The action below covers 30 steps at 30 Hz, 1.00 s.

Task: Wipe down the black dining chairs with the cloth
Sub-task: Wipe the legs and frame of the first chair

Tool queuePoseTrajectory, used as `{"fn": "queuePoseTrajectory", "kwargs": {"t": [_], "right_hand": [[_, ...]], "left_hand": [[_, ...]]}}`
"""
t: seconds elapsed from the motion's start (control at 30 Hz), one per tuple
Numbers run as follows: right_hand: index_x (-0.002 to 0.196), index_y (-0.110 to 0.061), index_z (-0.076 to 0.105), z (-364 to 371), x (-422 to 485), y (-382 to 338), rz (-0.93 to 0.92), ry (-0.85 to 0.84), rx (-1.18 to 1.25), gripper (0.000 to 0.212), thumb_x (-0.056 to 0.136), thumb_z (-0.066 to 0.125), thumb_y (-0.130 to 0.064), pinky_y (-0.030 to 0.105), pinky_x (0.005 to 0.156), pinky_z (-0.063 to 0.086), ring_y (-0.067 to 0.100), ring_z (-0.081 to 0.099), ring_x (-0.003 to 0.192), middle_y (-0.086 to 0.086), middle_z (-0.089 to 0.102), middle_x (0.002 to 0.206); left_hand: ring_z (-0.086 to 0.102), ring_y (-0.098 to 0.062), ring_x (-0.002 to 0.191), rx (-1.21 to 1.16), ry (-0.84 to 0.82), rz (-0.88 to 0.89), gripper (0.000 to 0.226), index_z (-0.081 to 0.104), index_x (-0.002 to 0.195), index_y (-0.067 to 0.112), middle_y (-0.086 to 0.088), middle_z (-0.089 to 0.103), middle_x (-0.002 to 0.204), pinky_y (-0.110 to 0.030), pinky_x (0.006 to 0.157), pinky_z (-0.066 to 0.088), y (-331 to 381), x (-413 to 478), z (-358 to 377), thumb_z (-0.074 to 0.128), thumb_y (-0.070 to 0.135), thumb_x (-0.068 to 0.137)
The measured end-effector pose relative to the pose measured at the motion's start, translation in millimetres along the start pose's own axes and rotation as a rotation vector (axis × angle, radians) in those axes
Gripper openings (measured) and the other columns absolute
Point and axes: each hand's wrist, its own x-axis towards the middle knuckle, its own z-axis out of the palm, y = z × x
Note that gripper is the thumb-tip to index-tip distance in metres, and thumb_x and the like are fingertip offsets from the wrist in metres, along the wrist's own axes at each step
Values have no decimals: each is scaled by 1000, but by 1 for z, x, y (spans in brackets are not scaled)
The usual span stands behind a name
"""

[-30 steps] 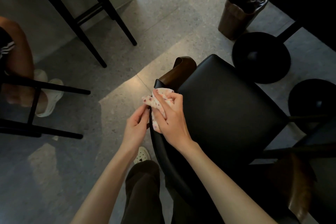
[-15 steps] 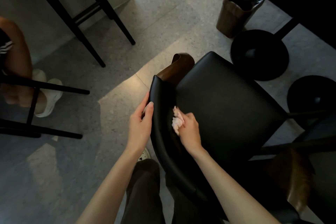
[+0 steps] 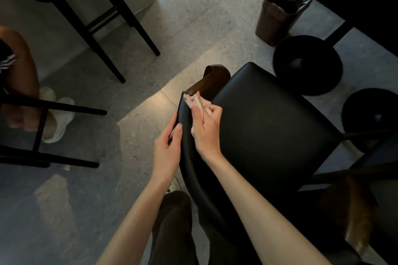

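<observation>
A black dining chair with a padded seat and curved black backrest stands right in front of me; its brown wooden armrest end sticks out at the upper left. My right hand holds a small white patterned cloth and presses it against the inner face of the backrest near its top end. My left hand grips the backrest's outer edge just below, with the thumb lying on the rim.
A black bar stool stands at the upper left. Another person's legs and white shoe are at the left by a dark chair frame. A brown waste bin and round black table bases are at the upper right.
My right hand went down the inside of the backrest with the cloth, then came back up toward its top end. My left hand took hold of the backrest's outer edge and stays there.
</observation>
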Motion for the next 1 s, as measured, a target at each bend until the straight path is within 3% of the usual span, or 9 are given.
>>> {"fn": "queuePoseTrajectory", "kwargs": {"t": [0.17,0.23,0.4,0.47,0.53,0.73,0.83,0.9,1.0], "right_hand": [[132,-12,56,-18,-5,25,64,-53,-205,36,102,43,-27,23,79,45,13,56,87,3,47,101],[111,-16,63,-30,-14,45,191,-107,-265,22,102,45,-26,21,74,41,17,56,84,7,49,98],[78,-28,60,-54,-13,83,313,-293,-440,31,100,43,-41,28,75,43,18,58,79,5,51,94],[104,-31,69,-55,2,79,375,-209,-343,36,99,39,-51,32,86,49,24,63,92,10,62,105],[131,-34,58,-47,23,63,431,-97,-172,42,100,36,-52,34,101,43,20,58,113,5,63,123],[149,-34,34,-4,47,28,547,-95,-134,54,101,22,-56,42,114,17,32,21,142,9,31,153],[147,-31,38,-5,32,34,458,-79,-86,52,103,20,-51,32,105,27,25,39,130,8,38,142],[143,-27,45,-11,24,42,385,-87,-154,49,104,23,-46,25,90,32,14,54,101,7,43,128],[144,-29,43,-24,10,50,318,-187,-348,43,105,28,-39,23,83,34,6,48,80,5,43,117]], "left_hand": [[39,7,124,-34,5,11,42,39,143,30,18,42,140,6,85,34,0,1,1,43,23,102],[38,8,122,-52,6,7,42,40,142,30,21,41,135,8,82,32,-1,1,2,43,22,102],[35,10,122,-46,5,-2,42,39,144,29,24,39,133,7,83,31,-1,1,2,42,24,102],[38,11,120,-57,3,6,42,39,144,26,23,40,132,7,83,33,-1,0,1,42,22,102],[41,13,116,-80,-1,15,41,41,143,25,22,42,132,5,82,35,0,0,1,43,20,102],[44,17,110,-74,-4,17,41,40,142,29,21,41,136,5,81,35,-2,2,1,44,20,102],[43,16,114,-72,-1,33,41,40,142,27,22,40,134,6,81,35,-2,2,2,43,19,102],[41,21,108,-65,0,34,42,39,142,27,23,39,132,6,79,34,-2,2,2,43,19,102],[37,11,122,-40,3,26,42,38,143,30,23,38,134,7,83,32,-3,2,3,41,22,102]]}}
